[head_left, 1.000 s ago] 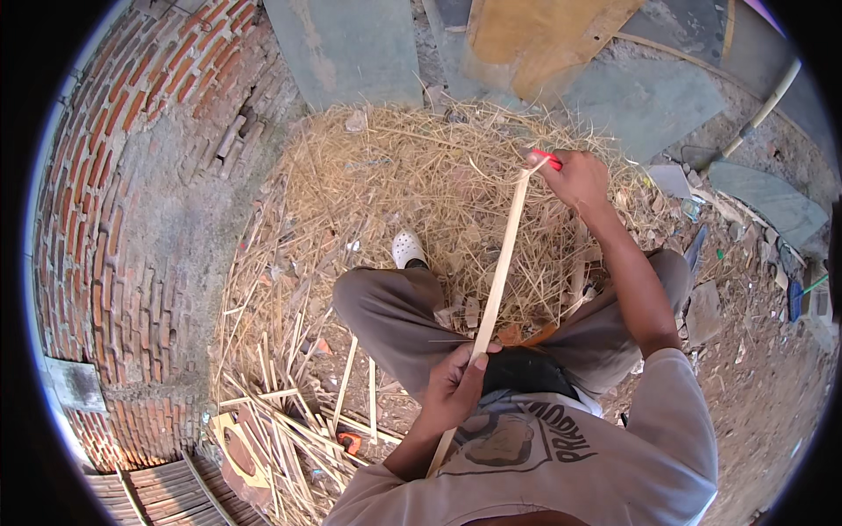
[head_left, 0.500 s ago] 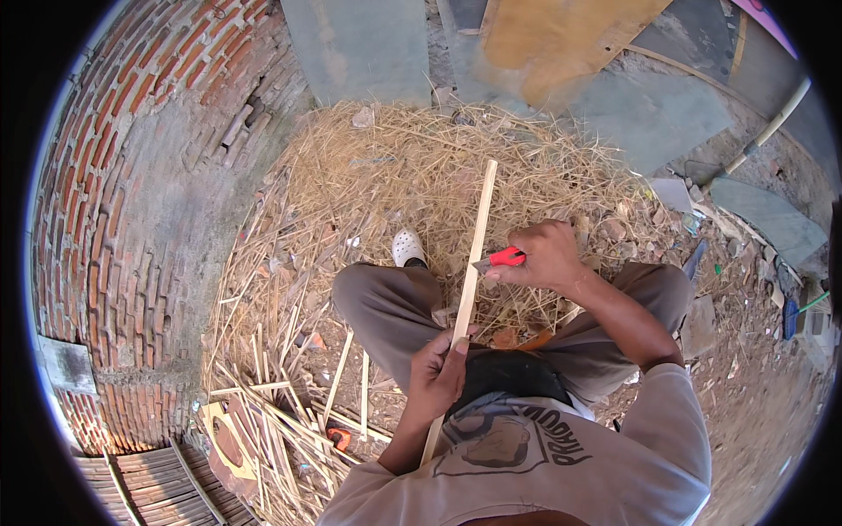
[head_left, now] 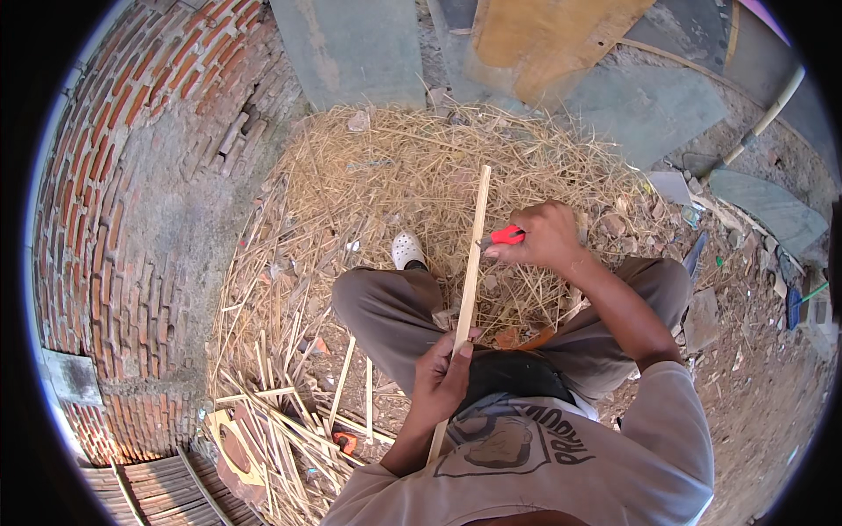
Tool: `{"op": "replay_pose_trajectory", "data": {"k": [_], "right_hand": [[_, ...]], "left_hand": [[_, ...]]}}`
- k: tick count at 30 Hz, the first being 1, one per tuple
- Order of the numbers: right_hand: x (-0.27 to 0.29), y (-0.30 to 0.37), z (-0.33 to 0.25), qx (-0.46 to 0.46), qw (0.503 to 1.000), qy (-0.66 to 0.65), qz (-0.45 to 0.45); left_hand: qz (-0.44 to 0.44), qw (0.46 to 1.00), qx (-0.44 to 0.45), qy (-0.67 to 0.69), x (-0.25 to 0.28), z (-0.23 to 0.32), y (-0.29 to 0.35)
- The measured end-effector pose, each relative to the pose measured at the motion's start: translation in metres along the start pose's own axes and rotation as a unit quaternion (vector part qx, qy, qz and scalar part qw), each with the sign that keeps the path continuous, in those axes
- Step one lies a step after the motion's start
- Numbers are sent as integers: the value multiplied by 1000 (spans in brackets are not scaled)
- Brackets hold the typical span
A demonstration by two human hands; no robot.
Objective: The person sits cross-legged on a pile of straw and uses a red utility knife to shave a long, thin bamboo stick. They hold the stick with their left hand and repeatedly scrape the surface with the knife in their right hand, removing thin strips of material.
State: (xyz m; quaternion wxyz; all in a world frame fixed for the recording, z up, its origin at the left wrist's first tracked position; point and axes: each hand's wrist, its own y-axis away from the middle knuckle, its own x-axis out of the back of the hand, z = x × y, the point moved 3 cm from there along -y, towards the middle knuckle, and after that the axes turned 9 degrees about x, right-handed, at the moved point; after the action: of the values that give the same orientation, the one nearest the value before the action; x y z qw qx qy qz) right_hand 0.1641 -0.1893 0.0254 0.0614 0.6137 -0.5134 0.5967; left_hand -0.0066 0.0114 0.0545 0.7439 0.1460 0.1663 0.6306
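Note:
A long, pale wooden strip (head_left: 474,263), probably bamboo or split wood, slants up and away from my lap. My left hand (head_left: 441,373) is closed around its lower part, with the thumb along the strip. In my right hand (head_left: 548,235) is a red utility knife (head_left: 507,235), gripped in a closed fist. The knife's blade touches the right edge of the strip, above its middle. The strip's lower end passes under my left forearm and rests near my shirt.
Cut strips (head_left: 285,438) lie in a loose pile at the lower left, with an orange-and-black object (head_left: 346,442) among them. Straw and shavings (head_left: 386,184) cover the ground ahead. A brick wall (head_left: 114,219) rises on the left; grey sheets (head_left: 351,53) lie at the far side.
My right hand and the knife have moved slightly up along the strip, toward its far end. The left hand keeps its hold, and the whole view has shifted a little.

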Motion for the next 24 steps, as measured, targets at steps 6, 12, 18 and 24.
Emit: {"op": "replay_pose_trajectory", "data": {"k": [6,12,18,24], "right_hand": [[2,-6,32,-100,994,42,-9],[10,-12,53,-167,984,64,-6],[20,-11,110,-332,940,81,-4],[11,-5,25,-115,992,-52,5]], "left_hand": [[-14,1000,4,6,-1,-8,4],[-27,999,16,9,-3,-8,5],[-55,997,27,44,-3,-6,16],[-33,995,2,96,13,-14,7]]}}
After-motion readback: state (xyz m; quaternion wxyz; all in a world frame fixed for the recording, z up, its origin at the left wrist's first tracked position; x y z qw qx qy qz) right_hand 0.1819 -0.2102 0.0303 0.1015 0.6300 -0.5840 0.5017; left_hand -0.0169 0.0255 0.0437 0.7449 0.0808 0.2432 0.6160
